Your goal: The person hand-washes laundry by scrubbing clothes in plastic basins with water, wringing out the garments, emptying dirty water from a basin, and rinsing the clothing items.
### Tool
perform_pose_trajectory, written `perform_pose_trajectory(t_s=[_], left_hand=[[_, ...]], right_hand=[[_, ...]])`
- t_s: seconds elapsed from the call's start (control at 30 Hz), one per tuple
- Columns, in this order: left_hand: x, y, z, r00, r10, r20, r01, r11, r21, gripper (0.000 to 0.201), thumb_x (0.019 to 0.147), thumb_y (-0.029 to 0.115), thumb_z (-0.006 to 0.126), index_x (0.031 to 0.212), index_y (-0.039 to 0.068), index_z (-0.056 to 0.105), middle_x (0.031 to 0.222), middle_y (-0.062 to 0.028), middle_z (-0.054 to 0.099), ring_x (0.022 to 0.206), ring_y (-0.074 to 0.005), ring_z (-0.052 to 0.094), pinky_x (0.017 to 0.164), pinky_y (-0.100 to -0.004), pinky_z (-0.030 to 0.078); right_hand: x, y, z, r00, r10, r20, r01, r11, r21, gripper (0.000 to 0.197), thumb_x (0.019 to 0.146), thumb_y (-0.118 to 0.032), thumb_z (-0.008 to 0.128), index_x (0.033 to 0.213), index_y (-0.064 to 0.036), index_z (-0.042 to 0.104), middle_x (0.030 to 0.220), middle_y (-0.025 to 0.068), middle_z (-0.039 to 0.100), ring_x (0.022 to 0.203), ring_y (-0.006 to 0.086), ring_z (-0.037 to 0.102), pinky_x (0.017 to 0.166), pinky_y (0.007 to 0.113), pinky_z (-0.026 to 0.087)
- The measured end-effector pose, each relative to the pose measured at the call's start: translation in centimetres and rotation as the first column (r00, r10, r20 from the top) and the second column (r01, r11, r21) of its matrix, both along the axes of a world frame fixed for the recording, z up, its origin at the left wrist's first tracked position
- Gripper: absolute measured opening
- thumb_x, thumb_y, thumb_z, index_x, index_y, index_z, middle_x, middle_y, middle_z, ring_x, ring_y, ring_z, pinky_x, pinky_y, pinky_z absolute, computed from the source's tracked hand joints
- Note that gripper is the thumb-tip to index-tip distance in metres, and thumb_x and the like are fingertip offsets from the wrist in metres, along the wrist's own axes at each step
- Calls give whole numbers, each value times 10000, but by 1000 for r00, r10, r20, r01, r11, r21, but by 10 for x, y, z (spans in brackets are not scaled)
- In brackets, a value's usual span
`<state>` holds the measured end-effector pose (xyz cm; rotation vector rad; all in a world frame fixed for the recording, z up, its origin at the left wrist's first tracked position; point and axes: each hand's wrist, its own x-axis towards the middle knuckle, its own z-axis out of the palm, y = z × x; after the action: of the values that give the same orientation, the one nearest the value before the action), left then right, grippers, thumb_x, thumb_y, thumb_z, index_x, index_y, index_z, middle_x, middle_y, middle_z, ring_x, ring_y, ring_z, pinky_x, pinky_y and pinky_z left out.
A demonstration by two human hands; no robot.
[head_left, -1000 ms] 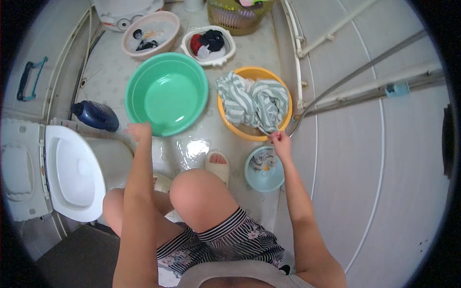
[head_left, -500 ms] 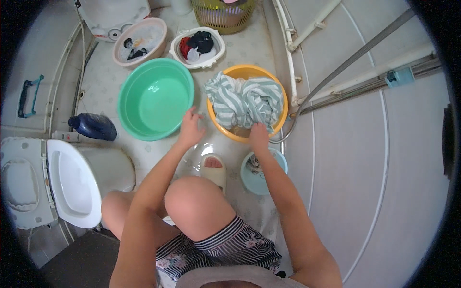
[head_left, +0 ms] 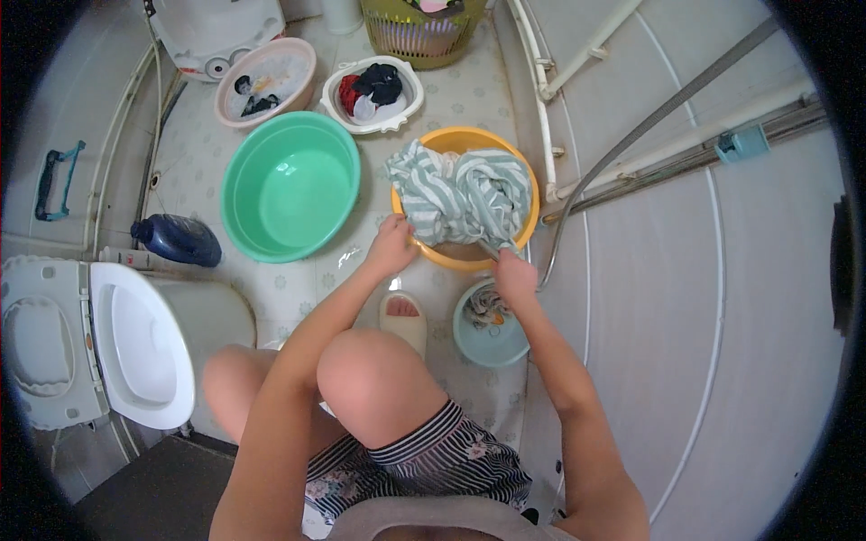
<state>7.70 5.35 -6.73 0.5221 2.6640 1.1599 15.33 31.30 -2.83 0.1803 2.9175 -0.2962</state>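
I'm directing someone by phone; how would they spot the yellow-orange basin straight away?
From the toilet at left, look across to the right-hand wall. Near that wall, right of the big green basin, sits the yellow-orange basin. Unlike its neighbours, it's heaped with green-and-white striped fabric.

Pale floor (head_left: pixel 469 95), seemingly wet, green basin (head_left: pixel 293 194), orange basin (head_left: pixel 469 136)

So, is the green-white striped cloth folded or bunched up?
Bunched up: the cloth lies heaped and twisted in the round orange plastic basin.
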Motion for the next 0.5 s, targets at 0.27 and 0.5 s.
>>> perform_pose_trajectory(t_s=[0.27,0.5], left_hand=[[-8,7,3,999,1,46,1,1000,-30,349,674,139,669,987,32,557,1181,-211,437,1117,-382,428,957,-412,364],[-13,5,-3,979,-106,175,114,993,-36,391,714,206,682,1035,17,563,968,-146,581,846,-275,578,756,-356,465]], right_hand=[[71,28,55,996,-61,-62,61,998,-3,233,816,-267,573,947,-75,562,826,144,616,713,339,606,602,449,474],[109,28,55,932,-179,-314,145,981,-128,303,816,-208,586,1089,-80,548,838,127,629,733,320,611,640,443,474]])
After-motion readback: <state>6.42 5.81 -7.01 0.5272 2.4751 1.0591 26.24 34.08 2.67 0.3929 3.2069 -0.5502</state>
